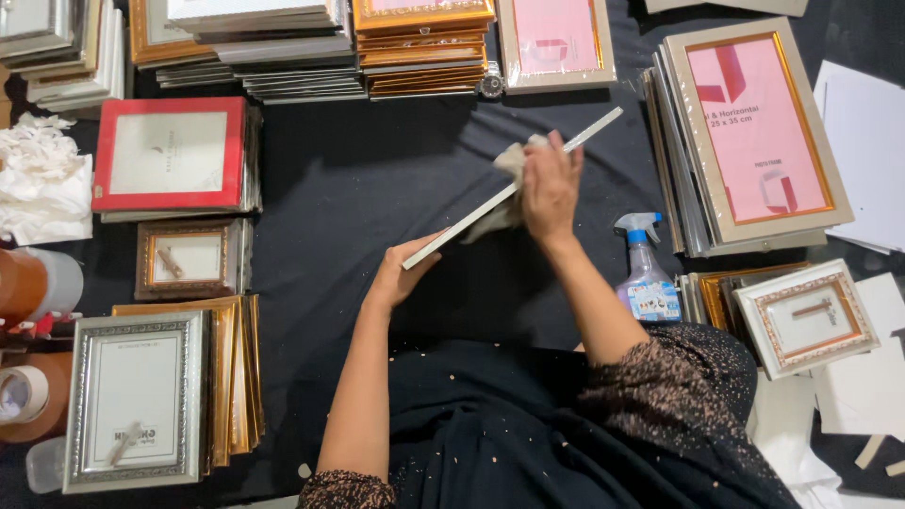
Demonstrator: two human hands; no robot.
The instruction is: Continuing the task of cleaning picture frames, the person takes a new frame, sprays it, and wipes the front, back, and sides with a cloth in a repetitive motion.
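Observation:
My left hand [403,271] grips the near end of a thin flat pane [580,137], held on edge above the black cloth [358,179] so only its pale rim shows. My right hand [550,186] presses a crumpled grey rag [512,160] against the pane's upper half. The rag wraps over both sides of the pane, partly hidden behind my fingers.
A spray bottle [646,273] stands just right of my right forearm. Stacks of picture frames ring the cloth: red one [170,155] and silver one [137,401] left, gold stack [422,47] at the back, pink-backed frames [754,132] right. Tape rolls [24,394] and crumpled paper [42,174] lie far left.

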